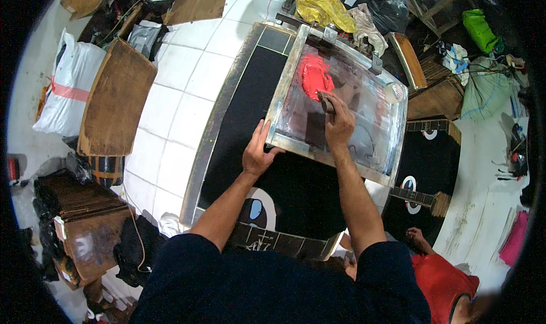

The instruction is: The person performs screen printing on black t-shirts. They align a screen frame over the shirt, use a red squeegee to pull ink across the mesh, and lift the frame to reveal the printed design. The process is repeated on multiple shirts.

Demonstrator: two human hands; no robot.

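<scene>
A screen-printing frame (303,151) with pale, stained edges lies over black fabric (236,139) stretched on a long board. My left hand (259,152) grips the frame's near left corner, thumb along the near edge. In my right hand (340,119) is a dark squeegee (328,104), held over the mesh beside a thick blob of red ink (314,76). Much of the squeegee is hidden by my fingers. Metal hinge clamps (330,34) sit along the frame's far edge. A white and blue eye-shaped print (259,210) shows on the fabric below my left forearm.
More black printed panels (429,159) lie to the right, where a person in a red top (443,284) works. A yellow cloth (325,9) is piled behind the frame. A round tape roll (394,93) rests at its right. Brown boards (116,99) stand left, beyond white floor tiles (165,116).
</scene>
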